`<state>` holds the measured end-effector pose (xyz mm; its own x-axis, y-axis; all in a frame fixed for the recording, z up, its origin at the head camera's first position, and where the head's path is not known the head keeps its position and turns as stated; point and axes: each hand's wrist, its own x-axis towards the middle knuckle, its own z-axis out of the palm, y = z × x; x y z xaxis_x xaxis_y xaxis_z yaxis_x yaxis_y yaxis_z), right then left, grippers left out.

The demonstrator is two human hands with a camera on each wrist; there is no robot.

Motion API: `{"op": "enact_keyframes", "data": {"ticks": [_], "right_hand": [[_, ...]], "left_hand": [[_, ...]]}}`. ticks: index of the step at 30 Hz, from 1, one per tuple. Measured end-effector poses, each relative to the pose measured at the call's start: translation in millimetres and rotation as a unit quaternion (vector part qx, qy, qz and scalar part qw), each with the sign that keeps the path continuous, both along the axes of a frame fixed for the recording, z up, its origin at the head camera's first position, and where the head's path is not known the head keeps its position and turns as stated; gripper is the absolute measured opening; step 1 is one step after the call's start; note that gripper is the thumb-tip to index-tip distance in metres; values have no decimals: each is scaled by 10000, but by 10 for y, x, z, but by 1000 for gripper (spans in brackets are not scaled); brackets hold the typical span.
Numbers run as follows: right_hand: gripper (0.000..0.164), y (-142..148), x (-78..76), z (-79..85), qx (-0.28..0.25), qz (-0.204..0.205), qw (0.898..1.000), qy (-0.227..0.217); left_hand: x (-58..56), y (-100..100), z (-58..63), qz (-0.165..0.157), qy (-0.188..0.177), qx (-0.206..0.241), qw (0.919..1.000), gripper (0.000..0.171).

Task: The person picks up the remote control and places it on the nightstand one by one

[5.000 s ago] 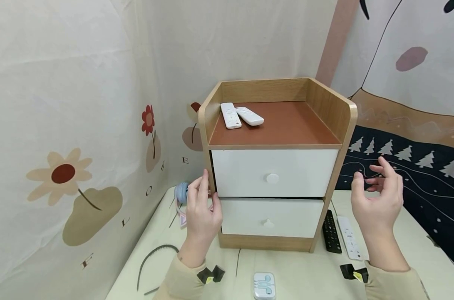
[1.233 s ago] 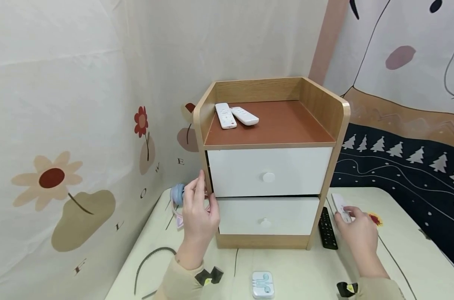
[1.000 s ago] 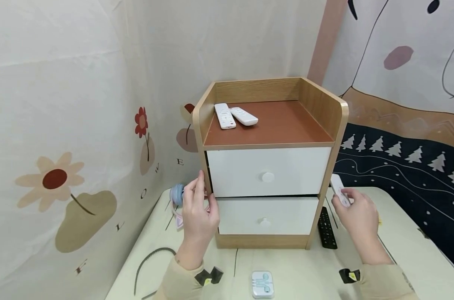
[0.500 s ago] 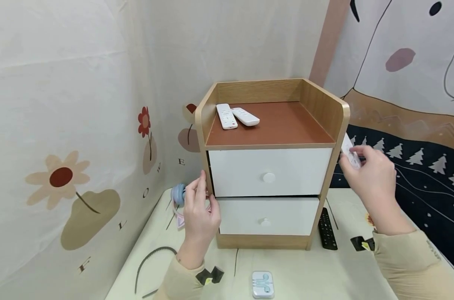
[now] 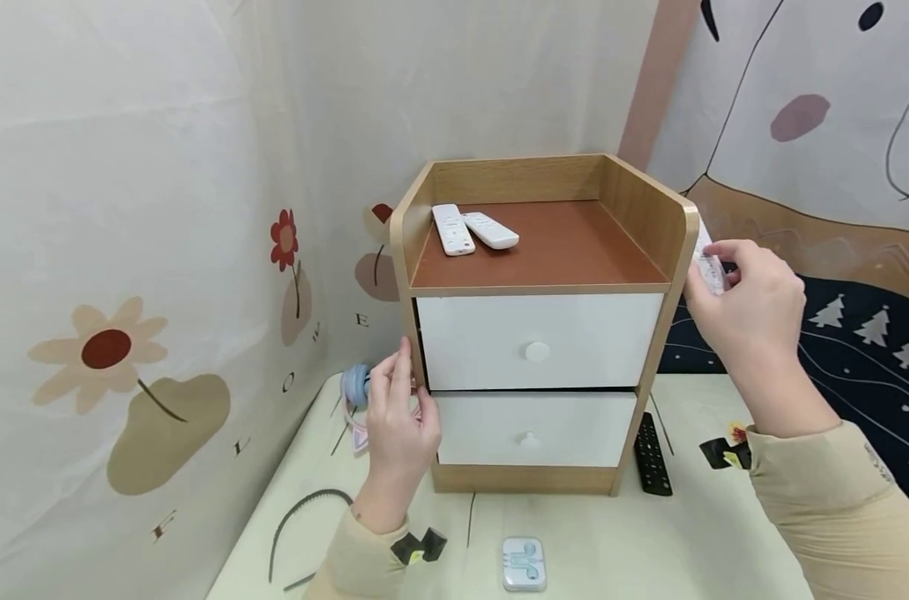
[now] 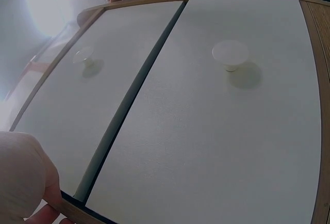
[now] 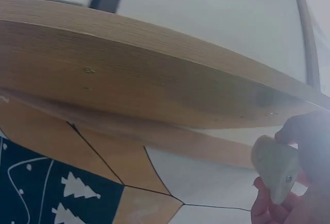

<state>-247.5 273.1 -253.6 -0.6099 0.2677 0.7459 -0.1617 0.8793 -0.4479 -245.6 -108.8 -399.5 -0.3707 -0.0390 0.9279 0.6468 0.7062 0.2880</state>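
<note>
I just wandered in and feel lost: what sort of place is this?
Probably a corner of a home, or a set made to resemble one. A small cabinet stands on a pale table, earphones lie before it, and the wrinkled, flower-printed wall covering looks like hung cloth.

And there's lettering on the left-hand wall cloth (image 5: 147, 192), running near to far: F (image 5: 163, 525), L (image 5: 242, 447), O (image 5: 287, 382), what looks like W (image 5: 316, 332), then E (image 5: 362, 320)!

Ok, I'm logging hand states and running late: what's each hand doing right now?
Left hand: open, touching the left side of the cabinet.
Right hand: closed, holding a white remote.
</note>
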Motion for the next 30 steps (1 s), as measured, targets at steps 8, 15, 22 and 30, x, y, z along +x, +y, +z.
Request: {"op": "enact_keyframes", "data": {"ticks": [8, 15, 22, 30], "right_hand": [[49, 28, 16, 223, -419, 12, 9951, 894], [49, -93, 28, 397, -794, 139, 9776, 1945], [49, -334, 112, 463, -396, 591, 9661, 2482], [49, -721, 89, 425, 450, 1129, 9668, 2248]], "left_hand": [[13, 19, 1, -13, 100, -10, 9999, 73], [5, 3, 11, -49, 67, 10, 10000, 73], [21, 9, 8, -13, 26, 49, 10000, 73], [26, -7, 16, 49, 74, -36, 10000, 74]]}}
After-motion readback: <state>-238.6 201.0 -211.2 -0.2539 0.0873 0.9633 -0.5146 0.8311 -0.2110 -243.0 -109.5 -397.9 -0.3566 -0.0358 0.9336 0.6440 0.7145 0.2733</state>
